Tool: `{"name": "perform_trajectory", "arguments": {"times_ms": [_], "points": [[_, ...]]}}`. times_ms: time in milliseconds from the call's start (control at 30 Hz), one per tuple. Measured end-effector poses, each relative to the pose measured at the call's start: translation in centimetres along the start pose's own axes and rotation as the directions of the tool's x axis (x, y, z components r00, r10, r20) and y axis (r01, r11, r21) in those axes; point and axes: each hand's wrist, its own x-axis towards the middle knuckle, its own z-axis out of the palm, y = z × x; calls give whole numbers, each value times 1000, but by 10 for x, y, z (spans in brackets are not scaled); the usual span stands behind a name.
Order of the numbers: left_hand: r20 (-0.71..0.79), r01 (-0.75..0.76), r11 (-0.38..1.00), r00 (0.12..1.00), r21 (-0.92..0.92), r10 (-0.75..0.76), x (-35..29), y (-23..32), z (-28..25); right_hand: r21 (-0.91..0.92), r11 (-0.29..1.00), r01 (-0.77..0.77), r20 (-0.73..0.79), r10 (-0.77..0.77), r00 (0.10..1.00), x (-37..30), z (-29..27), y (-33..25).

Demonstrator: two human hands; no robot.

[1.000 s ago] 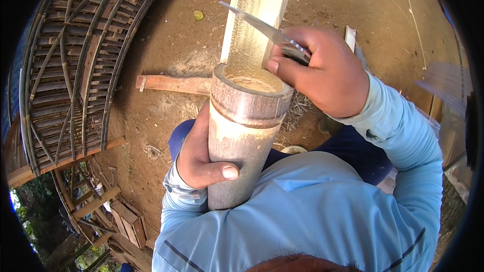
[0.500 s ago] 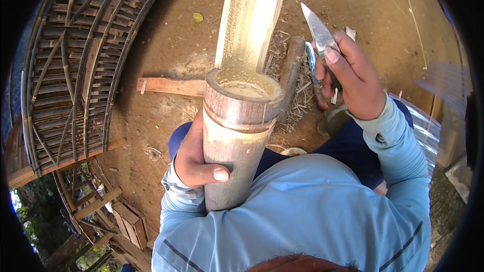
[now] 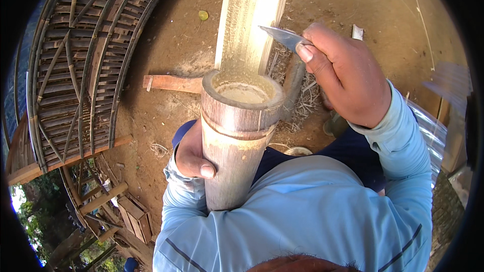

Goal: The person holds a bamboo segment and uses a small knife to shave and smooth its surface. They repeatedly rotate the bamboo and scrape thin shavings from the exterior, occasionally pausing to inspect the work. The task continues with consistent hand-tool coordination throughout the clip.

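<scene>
One knife (image 3: 284, 37) within right fingers (image 3: 319, 34)

The bamboo tube (image 3: 234, 153) has the left hand (image 3: 190, 156) against its left side. Right of its rim is the right hand (image 3: 353, 78), the knife (image 3: 283, 38) in it. Far left is a slatted bamboo structure (image 3: 76, 86).

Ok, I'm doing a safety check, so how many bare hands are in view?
2: the left hand, partly hidden, against the side of the bamboo tube; the right hand holding the knife.
</scene>
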Motion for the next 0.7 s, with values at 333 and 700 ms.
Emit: {"name": "perform_trajectory", "arguments": {"times_ms": [333,700], "points": [[310,-107,994,946,10,99,10,-15,-32,-126,992,27,-3,-28,1000,10,0,1],[311,-230,962,934,145,177,8,-2,-8,-237,971,28,-25,-35,999,9,0,0]]}}
